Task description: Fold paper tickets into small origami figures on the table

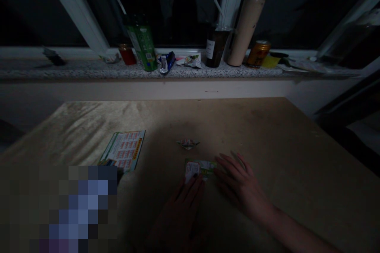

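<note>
A small green-and-white printed paper (193, 167) lies on the table in front of me. My left hand (184, 201) rests with its fingers stretched out over the paper's lower edge. From the right, my right hand (239, 182) reaches to the paper's right edge, fingers extended and slightly apart. Dim light hides exactly where those fingertips touch. Just beyond the paper sits a small folded paper piece (188, 143), roughly triangular. A larger printed sheet (126, 148) with red blocks of print lies to the left, its near corner covered by a dark object.
Behind the table (252, 126), a speckled windowsill (181, 72) carries a green bottle (145, 47), a dark cup with a straw (216, 49), a tall beige flask (247, 23), an orange can (259, 54) and crumpled wrappers (166, 62). The lower left is pixelated.
</note>
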The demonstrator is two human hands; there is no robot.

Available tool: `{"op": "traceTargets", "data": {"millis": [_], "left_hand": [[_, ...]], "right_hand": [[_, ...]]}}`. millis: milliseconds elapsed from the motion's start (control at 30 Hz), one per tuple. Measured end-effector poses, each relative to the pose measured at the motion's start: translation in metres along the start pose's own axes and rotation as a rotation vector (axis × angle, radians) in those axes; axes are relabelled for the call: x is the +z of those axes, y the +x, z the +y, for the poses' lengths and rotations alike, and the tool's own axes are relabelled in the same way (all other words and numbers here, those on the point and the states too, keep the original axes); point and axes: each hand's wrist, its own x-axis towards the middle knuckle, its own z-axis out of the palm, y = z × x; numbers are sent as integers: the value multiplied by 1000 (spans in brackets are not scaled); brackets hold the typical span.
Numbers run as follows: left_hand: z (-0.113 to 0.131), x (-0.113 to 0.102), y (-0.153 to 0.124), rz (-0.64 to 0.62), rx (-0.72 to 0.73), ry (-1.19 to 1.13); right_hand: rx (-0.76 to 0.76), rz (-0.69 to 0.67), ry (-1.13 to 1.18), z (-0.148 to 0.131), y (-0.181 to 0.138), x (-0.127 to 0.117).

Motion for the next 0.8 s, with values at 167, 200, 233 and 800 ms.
{"op": "traceTargets", "data": {"millis": [167,200,233,800], "left_hand": [[-1,2,-2,14,18,21],[-1,3,-2,22,23,31],[-1,3,-2,30,26,42],[1,-14,27,117,-35,231]], "right_hand": [[-3,-18,32,2,2,2],[-19,-16,39,3,2,3],[-38,-15,47,4,1,5],[-228,86,232,-14,4,8]]}}
